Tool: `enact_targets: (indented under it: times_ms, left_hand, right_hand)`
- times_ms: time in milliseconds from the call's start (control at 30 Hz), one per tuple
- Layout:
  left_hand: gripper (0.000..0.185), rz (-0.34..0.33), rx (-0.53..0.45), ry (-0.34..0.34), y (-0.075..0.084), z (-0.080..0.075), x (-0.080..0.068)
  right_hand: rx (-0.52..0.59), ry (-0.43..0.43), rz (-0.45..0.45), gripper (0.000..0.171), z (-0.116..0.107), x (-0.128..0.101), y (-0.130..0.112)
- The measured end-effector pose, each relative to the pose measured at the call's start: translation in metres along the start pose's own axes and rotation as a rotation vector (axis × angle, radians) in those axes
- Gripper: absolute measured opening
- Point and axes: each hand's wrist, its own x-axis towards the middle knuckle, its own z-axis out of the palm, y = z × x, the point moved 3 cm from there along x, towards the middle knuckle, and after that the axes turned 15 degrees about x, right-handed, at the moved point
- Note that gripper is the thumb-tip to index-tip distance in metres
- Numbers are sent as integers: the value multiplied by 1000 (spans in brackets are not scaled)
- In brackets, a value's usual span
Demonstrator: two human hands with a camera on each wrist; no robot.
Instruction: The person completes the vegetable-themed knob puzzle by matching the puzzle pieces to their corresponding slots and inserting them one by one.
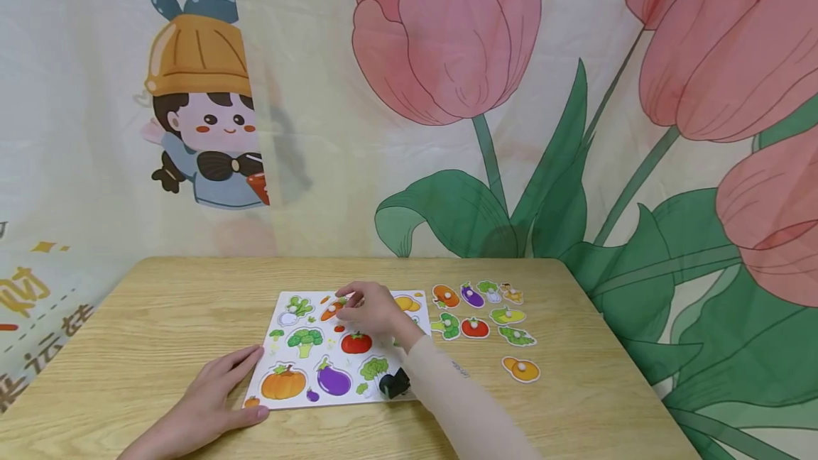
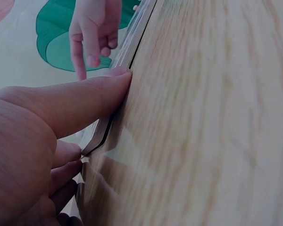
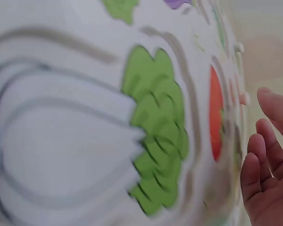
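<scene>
Left hand (image 1: 207, 403): lying flat, fingers straight, pressing the puzzle board (image 1: 281, 357) at its near-left edge; right hand (image 1: 373, 311): fingers loosely curled, touching the carrot piece (image 1: 331, 311); grip unclear.

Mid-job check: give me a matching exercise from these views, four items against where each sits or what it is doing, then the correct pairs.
Column one:
1. left hand
2. right hand
3. loose orange round puzzle piece with a white knob
4. orange pumpkin picture on the white vegetable puzzle board

Column two:
A. alone on the wooden table, nearest the table's right edge
B. over the board's upper middle, at the carrot piece
C. resting against the board's lower left edge
D. bottom left area of the board

Pairs: 1-C, 2-B, 3-A, 4-D
</scene>
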Motion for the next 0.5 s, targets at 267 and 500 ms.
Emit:
enact_targets:
  times_ms: [267, 500]
  left_hand:
    - [100, 12, -6, 17, 1, 0, 1]
    - [100, 5, -7, 9, 2, -1, 0]
  right_hand:
    - [-41, 7, -101, 34, -47, -10, -15]
    - [-100, 11, -148, 33, -83, -34, -21]
